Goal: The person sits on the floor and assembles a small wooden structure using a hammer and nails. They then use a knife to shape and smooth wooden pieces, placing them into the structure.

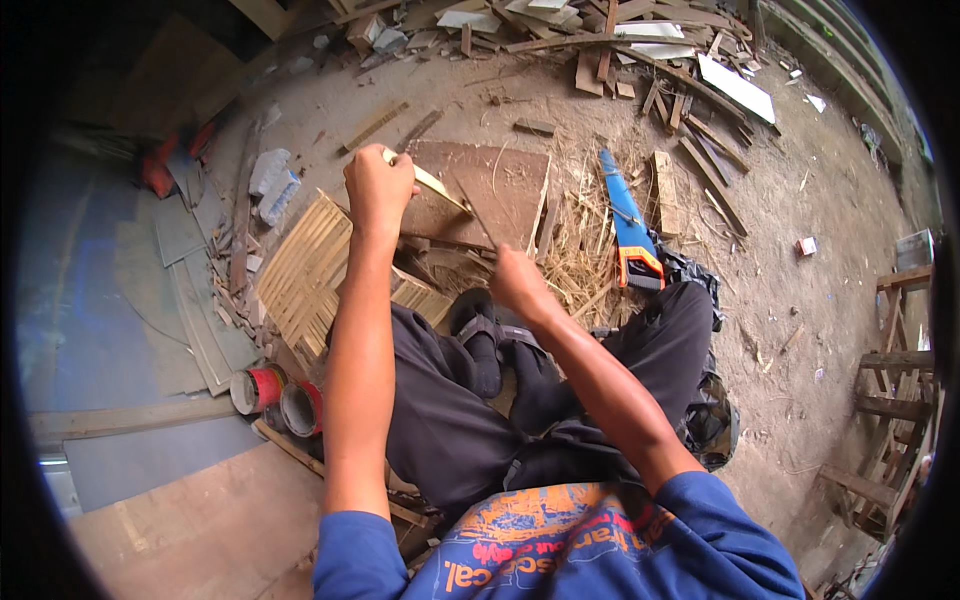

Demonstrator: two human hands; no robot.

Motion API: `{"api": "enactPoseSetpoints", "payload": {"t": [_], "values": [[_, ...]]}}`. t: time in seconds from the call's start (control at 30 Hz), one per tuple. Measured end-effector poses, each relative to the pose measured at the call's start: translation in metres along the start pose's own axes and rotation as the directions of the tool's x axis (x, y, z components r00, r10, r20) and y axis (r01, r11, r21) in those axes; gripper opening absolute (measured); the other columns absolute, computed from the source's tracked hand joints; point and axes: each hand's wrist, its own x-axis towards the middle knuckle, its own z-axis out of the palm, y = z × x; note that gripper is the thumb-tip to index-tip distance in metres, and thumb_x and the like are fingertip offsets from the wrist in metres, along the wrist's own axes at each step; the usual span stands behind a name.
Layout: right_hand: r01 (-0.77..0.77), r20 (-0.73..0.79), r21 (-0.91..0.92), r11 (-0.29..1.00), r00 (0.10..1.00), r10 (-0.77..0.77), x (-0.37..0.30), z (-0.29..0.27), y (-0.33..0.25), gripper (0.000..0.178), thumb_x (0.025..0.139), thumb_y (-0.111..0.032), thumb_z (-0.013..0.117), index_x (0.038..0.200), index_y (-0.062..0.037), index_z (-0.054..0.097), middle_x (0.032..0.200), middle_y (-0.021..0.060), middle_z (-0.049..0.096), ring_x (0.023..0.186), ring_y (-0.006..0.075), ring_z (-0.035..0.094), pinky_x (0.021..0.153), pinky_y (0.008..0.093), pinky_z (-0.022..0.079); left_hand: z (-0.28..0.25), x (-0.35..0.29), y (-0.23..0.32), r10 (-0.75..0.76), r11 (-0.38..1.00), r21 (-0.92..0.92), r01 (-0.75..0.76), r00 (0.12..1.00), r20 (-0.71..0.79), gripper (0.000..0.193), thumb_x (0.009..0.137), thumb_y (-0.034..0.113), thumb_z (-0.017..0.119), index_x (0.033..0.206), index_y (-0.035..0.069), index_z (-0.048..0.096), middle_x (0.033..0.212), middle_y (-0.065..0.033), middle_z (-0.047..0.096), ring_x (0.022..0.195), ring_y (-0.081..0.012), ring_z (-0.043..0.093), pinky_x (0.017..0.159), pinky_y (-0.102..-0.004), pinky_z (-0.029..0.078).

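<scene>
My left hand point(380, 188) is closed round the upper end of a pale, narrow bamboo strip point(437, 186), which slants down to the right over a brown wooden board point(490, 200). In my right hand point(520, 285) is a knife, its handle hidden by my fingers. The thin dark knife blade point(478, 218) points up and to the left, close against the lower end of the strip. Whether the edge bites into the strip I cannot tell. Left of the board lies a stack of split bamboo strips point(310, 265).
A blue handsaw point(630, 220) with an orange and black handle lies right of the board, beside straw-like shavings point(582, 240). Two red cans point(257, 389) stand by my left leg. Scrap wood point(690, 80) is heaped at the back. A wooden stool-like frame point(895, 400) stands far right.
</scene>
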Motion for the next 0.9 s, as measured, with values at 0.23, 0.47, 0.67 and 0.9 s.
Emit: {"api": "enactPoseSetpoints", "payload": {"t": [0.23,0.47,0.67,0.9], "values": [[-0.025,-0.133,0.225,0.974,0.989,0.057,-0.047,-0.007,0.010,0.019,0.095,-0.011,0.055,0.112,-0.0024,0.057,0.083,0.0329,0.063,0.080,0.0542,0.060,0.068,0.0584,0.046,-0.004,0.005,-0.014,0.073,0.997,-0.005,-0.073,0.997,0.015,0.029,0.091,0.016,0.063,0.112,-0.004,0.066,0.078,-0.0149,0.072,0.063,-0.0219,0.074,0.061,-0.0330,0.055],[-0.061,-0.197,0.424,0.903,0.968,0.158,-0.103,0.026,0.056,0.021,0.098,-0.017,0.058,0.111,-0.0006,0.060,0.077,0.0219,0.063,0.071,0.0341,0.063,0.067,0.0428,0.047,-0.011,0.016,-0.028,0.052,0.980,-0.199,0.000,0.965,0.257,0.041,0.100,0.029,0.059,0.134,0.005,0.061,0.114,-0.0141,0.068,0.073,-0.0169,0.071,0.068,-0.0302,0.060],[-0.091,-0.102,0.428,0.899,0.984,0.149,-0.089,0.026,0.072,0.019,0.099,-0.017,0.059,0.109,-0.0008,0.062,0.066,0.0139,0.054,0.061,0.0206,0.052,0.061,0.0383,0.044,-0.024,0.020,-0.048,0.154,0.932,-0.362,-0.018,0.924,0.351,0.041,0.096,0.034,0.068,0.130,0.010,0.065,0.121,-0.0089,0.064,0.085,-0.0116,0.066,0.071,-0.0289,0.059],[-0.124,-0.075,0.310,0.943,0.985,0.154,-0.087,0.025,0.080,0.020,0.099,-0.020,0.058,0.102,0.0001,0.061,0.068,0.0183,0.060,0.062,0.0290,0.061,0.059,0.0412,0.047,-0.017,0.023,-0.050,0.169,0.920,-0.381,-0.094,0.971,0.167,0.029,0.090,0.026,0.077,0.110,0.005,0.071,0.096,-0.0036,0.070,0.083,-0.0105,0.067,0.069,-0.0252,0.057]]}}
